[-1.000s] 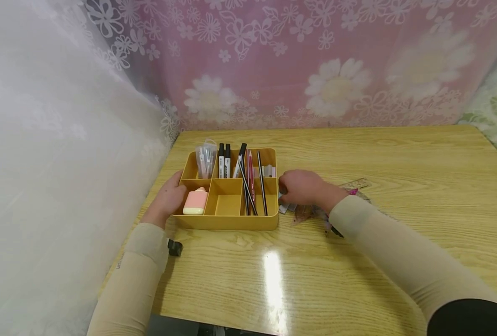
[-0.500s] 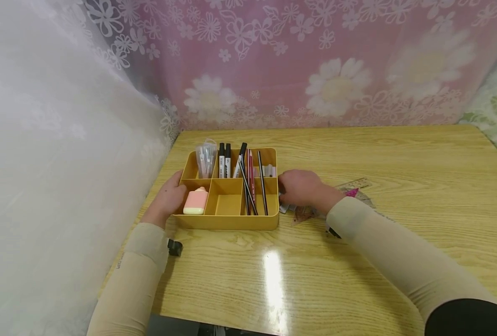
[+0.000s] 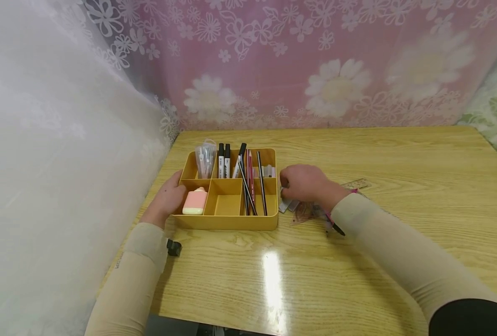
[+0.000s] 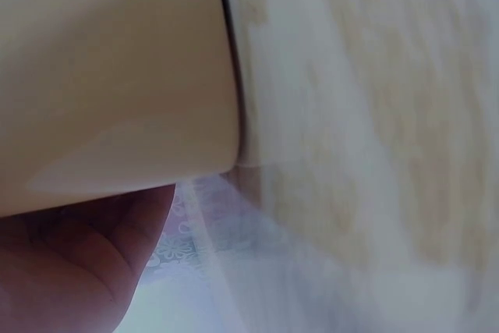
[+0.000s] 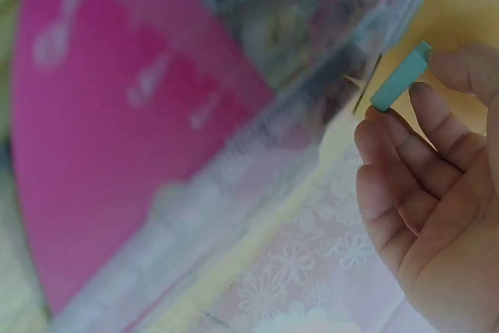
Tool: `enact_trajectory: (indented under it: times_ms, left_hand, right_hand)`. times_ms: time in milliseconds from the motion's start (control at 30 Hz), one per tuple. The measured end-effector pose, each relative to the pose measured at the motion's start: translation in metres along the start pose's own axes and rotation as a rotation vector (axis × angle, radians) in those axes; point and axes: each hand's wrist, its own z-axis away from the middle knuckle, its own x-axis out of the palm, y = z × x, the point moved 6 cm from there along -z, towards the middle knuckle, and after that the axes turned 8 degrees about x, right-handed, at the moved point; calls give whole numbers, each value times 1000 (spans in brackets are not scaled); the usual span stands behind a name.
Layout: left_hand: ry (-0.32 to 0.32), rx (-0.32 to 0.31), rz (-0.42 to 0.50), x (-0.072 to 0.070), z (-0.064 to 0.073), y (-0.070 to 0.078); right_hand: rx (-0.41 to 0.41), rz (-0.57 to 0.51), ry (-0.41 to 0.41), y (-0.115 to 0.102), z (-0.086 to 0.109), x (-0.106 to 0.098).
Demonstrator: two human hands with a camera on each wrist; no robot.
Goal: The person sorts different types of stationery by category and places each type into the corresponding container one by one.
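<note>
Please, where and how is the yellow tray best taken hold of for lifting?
Probably by its two side walls, coming from left and right: markers and pencils rise from the yellow tray and could hinder a reach from above. The left grip is at the left wall; the right grip is near the right wall but pinches a green block, so free it first.

Head view: right grip (image 3: 306, 183) hides green block (image 5: 401, 79); right sleeve (image 3: 391, 242) obscures part of ruler (image 3: 357, 183). Left wrist view: left grip (image 4: 78, 274) is cut off, partly behind tray (image 4: 117, 76). Right wrist view: pink item (image 5: 109, 130) is blurred.
</note>
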Motion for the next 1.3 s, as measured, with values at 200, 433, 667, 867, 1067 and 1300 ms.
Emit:
enact_trajectory:
  times_ms: [200, 433, 667, 867, 1067, 1300]
  left_hand:
    - [-7, -6, 17, 0, 0, 0]
    - [-5, -5, -1, 0, 0, 0]
    - [-2, -10, -28, 0, 0, -2]
    - [6, -4, -25, -1, -1, -3]
    - [6, -16, -14, 0, -1, -4]
    - [4, -11, -20, 0, -1, -4]
  right_hand:
    - [26, -25, 21, 6, 1, -16]
    - [-15, -46, 58, 7, 0, -30]
    - [-63, -120, 174, 1, 1, -41]
    - [-89, -141, 268, -5, -2, -49]
    - [-109, -125, 276, -15, -4, -50]
    - [-118, -133, 258, -19, -5, -48]
